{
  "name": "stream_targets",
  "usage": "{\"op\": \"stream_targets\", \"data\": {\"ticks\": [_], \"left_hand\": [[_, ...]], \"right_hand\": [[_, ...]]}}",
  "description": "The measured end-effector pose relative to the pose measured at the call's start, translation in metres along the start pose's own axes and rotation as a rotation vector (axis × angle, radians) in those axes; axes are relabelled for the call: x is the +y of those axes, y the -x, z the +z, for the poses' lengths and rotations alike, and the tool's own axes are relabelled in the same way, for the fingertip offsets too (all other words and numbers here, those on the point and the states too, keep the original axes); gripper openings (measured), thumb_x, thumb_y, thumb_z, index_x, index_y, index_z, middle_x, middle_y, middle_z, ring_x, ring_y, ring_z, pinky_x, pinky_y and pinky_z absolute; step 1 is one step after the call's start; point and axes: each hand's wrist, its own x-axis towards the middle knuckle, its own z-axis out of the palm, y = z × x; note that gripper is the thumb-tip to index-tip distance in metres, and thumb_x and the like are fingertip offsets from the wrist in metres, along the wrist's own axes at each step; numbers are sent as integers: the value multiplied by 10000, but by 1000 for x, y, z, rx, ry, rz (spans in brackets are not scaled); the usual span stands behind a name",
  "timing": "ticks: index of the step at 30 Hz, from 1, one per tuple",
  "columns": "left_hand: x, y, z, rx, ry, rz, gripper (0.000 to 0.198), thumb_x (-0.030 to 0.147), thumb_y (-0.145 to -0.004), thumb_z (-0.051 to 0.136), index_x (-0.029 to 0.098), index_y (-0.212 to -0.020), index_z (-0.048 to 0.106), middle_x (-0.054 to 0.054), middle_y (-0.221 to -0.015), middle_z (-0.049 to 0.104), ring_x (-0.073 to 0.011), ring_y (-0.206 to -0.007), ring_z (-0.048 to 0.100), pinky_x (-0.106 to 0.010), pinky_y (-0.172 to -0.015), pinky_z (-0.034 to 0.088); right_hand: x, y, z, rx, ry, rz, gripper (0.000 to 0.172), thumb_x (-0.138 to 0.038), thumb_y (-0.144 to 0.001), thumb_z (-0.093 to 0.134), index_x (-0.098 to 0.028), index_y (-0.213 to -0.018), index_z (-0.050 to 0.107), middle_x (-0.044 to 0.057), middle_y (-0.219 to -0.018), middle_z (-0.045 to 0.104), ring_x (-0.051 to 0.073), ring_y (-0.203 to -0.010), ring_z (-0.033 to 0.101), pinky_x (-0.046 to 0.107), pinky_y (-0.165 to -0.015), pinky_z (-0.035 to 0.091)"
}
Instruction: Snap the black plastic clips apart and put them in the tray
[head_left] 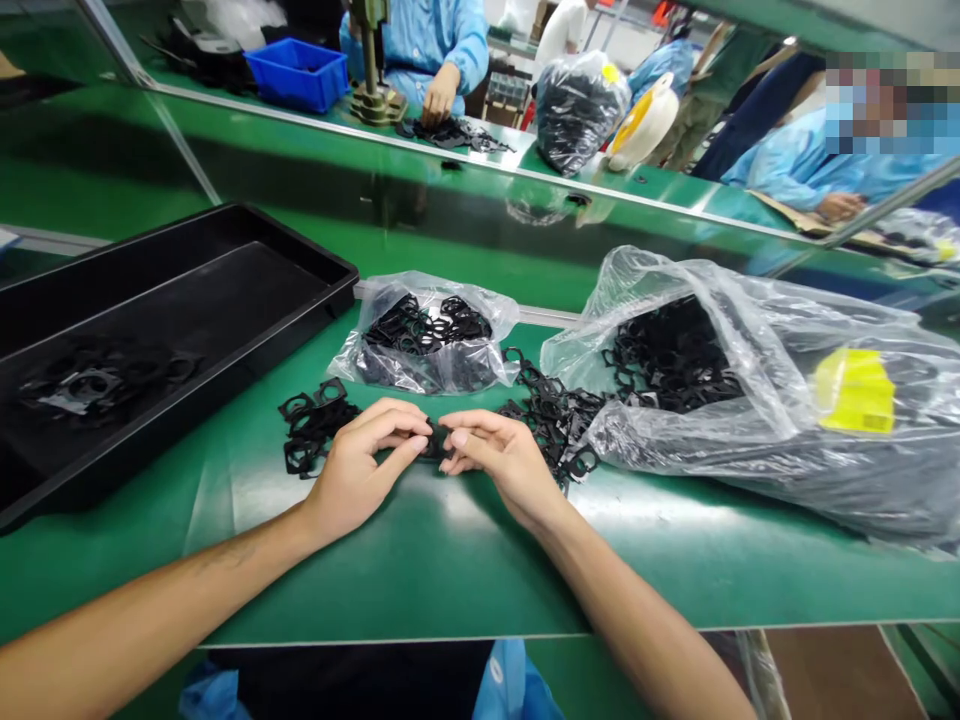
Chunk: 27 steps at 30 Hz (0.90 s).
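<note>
Both hands meet over the middle of the green table. Between their fingertips is a small black plastic part (436, 440), mostly covered by the fingers. My left hand (367, 455) pinches its left side with thumb and fingers. On the other side, my right hand (502, 455) has thumb and fingers bent close around the part's right end. A small heap of black ring-shaped plastic parts (304, 430) lies just left of my left hand. Beyond my right hand, a larger loose pile of similar parts (559, 410) spreads toward an opened clear plastic bag (750, 400).
A smaller clear bag of black parts (435, 335) stands behind the hands. At left is a black tray (292, 335) with some parts in it. Across a low partition, a co-worker's hand (441, 95) rests near a press (371, 70), a blue bin (300, 75) and another filled bag (581, 110).
</note>
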Motion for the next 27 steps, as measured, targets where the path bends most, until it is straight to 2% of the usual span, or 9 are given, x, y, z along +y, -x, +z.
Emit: {"op": "stream_targets", "data": {"ticks": [2, 5, 10, 15, 19, 24, 27], "left_hand": [[1, -2, -2, 36, -33, 39, 97, 233, -912, 636, 194, -919, 724, -70, -1016, 662, -161, -930, 661, -258, -763, 601], [1, -7, -5, 96, -64, 79, 99, 244, -907, 649, 188, -902, 731, -57, -930, 650, -147, -844, 638, -251, -710, 572], [0, -10, -8, 121, -19, 50, 80, 246, -892, 679, 187, -924, 722, -39, -902, 647, -129, -809, 623, -231, -697, 559], [0, -9, -6, 64, -13, 50, 101, 274, -902, 668, 179, -903, 703, -38, -874, 653, -129, -783, 630, -242, -701, 570], [0, -9, -4, 33, -8, 39, 128, 291, -928, 628, 178, -890, 674, -44, -887, 656, -139, -809, 644, -254, -719, 573], [2, -8, -4, -39, -35, 90, 90, 250, -934, 617, 183, -889, 657, -63, -951, 690, -178, -946, 666, -322, -884, 546], [3, -7, -6, -65, -36, 85, 82, 242, -940, 611, 186, -890, 642, -45, -906, 684, -164, -885, 655, -301, -853, 527]], "right_hand": [[-1, -1, 0, 39, 0, -15, 281, -353, -692, 863, -176, -892, 775, -6, -723, 714, 123, -611, 705, 237, -614, 572], [-3, -3, -1, 88, 17, -39, 299, -349, -697, 866, -183, -927, 773, 5, -759, 725, 137, -648, 723, 266, -674, 595], [-3, -4, -1, 68, 59, -44, 328, -307, -680, 880, -188, -965, 766, 5, -802, 716, 151, -683, 729, 315, -756, 606], [-1, -3, 2, 62, 85, -67, 348, -313, -670, 882, -186, -958, 731, -9, -826, 652, 135, -654, 703, 340, -772, 614], [0, -3, 3, 77, 64, -87, 348, -306, -663, 879, -196, -891, 641, -28, -812, 625, 108, -652, 671, 307, -750, 610], [7, -4, 4, 28, 78, -60, 377, -328, -659, 887, -203, -779, 552, -28, -755, 655, 105, -662, 644, 276, -736, 579], [8, -4, 6, -14, 102, -18, 404, -336, -601, 921, -197, -753, 573, -21, -772, 673, 108, -691, 652, 269, -757, 568]]}}
